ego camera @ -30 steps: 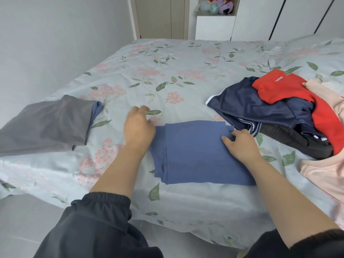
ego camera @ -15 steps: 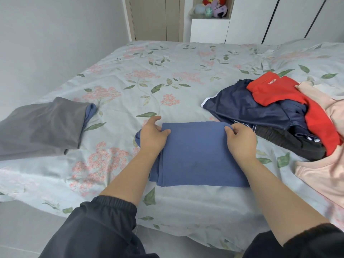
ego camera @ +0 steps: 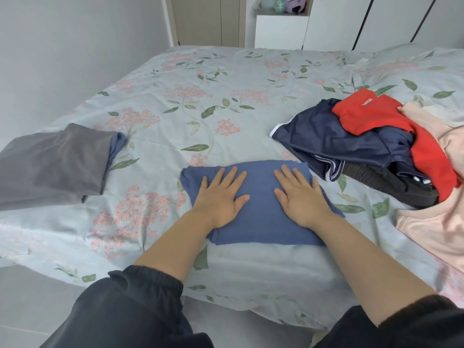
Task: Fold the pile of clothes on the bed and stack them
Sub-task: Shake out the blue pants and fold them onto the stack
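1. both hands have let go of the far corners they pinched half a second ago. the left hand (ego camera: pixel 221 197) and right hand (ego camera: pixel 301 197) now lie palm-down with fingers straight and spread, gripping nothing and pressing flat.
2. directly under both palms lies the blue garment (ego camera: pixel 261 222), folded to a rectangle near the front edge of the bed (ego camera: pixel 226 96). its corner just beyond the left fingertips looks a little bunched.
3. i judge the step in hand to be smoothing a finished fold, and this piece looks ready to stack.
4. well out to the left of the left hand sits the grey folded stack (ego camera: pixel 55 164). the next move likely calls for gripping the blue garment by its sides and carrying it level onto that stack, so the fold does not open.
5. just right of the right hand waits the unfolded pile: navy shorts (ego camera: pixel 326 136), a red garment (ego camera: pixel 376 114), a black garment (ego camera: pixel 389 187) and a pink top (ego camera: pixel 439 222).
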`<action>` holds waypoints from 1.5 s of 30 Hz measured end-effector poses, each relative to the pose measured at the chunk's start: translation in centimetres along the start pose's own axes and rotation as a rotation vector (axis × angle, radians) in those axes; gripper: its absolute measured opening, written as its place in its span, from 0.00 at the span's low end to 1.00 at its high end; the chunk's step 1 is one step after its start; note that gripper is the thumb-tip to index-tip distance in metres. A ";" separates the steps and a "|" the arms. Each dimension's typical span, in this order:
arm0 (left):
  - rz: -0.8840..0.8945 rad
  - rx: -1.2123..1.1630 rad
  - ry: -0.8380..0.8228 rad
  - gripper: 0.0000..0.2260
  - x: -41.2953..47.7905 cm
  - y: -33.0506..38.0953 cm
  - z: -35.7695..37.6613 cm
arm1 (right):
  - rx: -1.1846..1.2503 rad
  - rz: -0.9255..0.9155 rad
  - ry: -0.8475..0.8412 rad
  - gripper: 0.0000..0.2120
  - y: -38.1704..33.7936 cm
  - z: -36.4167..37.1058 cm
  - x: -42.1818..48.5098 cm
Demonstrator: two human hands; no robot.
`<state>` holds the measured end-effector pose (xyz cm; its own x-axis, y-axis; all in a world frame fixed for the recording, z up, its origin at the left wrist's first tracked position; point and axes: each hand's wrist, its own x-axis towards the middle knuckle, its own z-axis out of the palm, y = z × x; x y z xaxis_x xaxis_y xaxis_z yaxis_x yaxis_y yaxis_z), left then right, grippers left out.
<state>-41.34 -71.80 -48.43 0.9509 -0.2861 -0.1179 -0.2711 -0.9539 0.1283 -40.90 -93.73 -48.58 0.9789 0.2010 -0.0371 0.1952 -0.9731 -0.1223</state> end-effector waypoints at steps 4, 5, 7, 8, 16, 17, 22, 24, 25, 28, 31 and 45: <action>-0.169 0.006 0.037 0.26 0.2 -2.4 -0.2 | 0.009 0.237 0.030 0.26 1.7 -0.2 0.6; -0.222 0.013 0.032 0.26 0.0 -3.0 -0.4 | 0.021 0.252 0.039 0.26 1.8 -0.3 0.6; -0.326 0.028 0.024 0.26 -0.5 -3.8 -0.8 | 0.064 0.267 0.091 0.27 1.5 -0.4 0.2; -0.372 0.031 0.029 0.26 -0.7 -4.1 -1.1 | 0.095 0.282 0.125 0.27 1.5 -0.6 0.0; -0.635 -0.280 0.178 0.30 -2.7 -4.3 -3.4 | 0.126 0.321 0.289 0.31 1.8 -2.9 -1.8; -0.659 -0.355 0.162 0.29 -2.9 -4.4 -3.7 | 0.131 0.227 0.360 0.32 1.2 -2.8 -2.2; -0.690 -0.708 0.094 0.24 -4.9 -3.5 -4.8 | -0.015 -0.017 -0.027 0.30 -1.7 -0.6 -3.8; -0.592 -0.464 0.163 0.31 -5.7 -2.8 -4.7 | 0.010 -0.009 -0.129 0.31 -1.3 -0.8 -4.1; -0.461 -0.274 0.251 0.33 -6.0 -2.3 -4.5 | 0.048 -0.034 -0.134 0.33 -1.0 -1.2 -4.2; 0.120 -0.191 0.346 0.33 -7.5 -0.1 -4.0 | 0.147 -0.185 -0.191 0.38 -0.5 -2.0 -5.3; 0.260 -0.072 0.080 0.35 -7.8 1.1 -2.1 | 0.113 -0.281 -0.229 0.41 -1.1 -1.7 -6.5; 0.174 0.072 0.341 0.13 -7.7 0.9 -4.1 | -0.192 -0.138 0.125 0.15 -2.4 -4.2 -8.0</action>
<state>-48.33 -70.08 -43.39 0.8814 -0.4095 0.2356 -0.4311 -0.9011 0.0464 -48.98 -93.43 -43.84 0.9396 0.3299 0.0914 0.3240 -0.9432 0.0737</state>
